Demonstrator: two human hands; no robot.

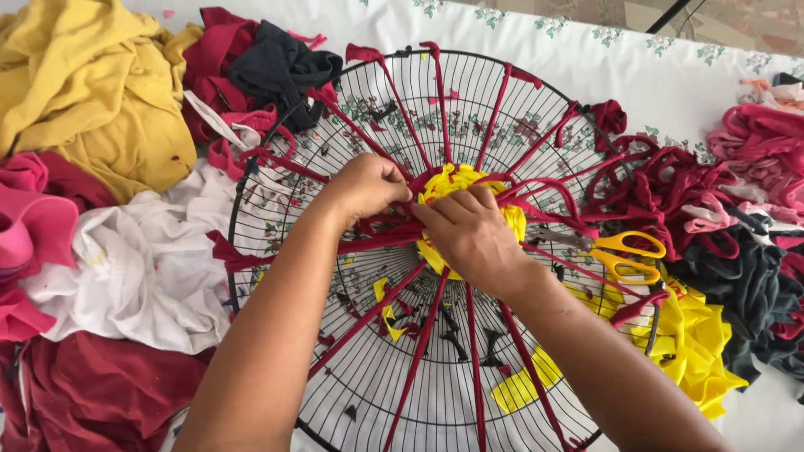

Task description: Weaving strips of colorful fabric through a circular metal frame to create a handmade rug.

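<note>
A round black wire fan guard (352,109) lies flat on the table, with dark red fabric strips (419,351) stretched like spokes from its rim to its middle. Yellow fabric (456,180) is woven around the centre. My left hand (364,186) pinches a dark red strip at the left edge of the yellow weave. My right hand (469,234) rests on the centre, its fingers closed on the same red strip and pressing on the weave.
Yellow-handled scissors (624,255) lie on the guard's right side. Piles of cloth surround it: yellow (92,84), white (151,268), dark red (92,393), pink (33,226), and red, black and yellow strips (712,251) at the right. A white flowered tablecloth (586,50) covers the table.
</note>
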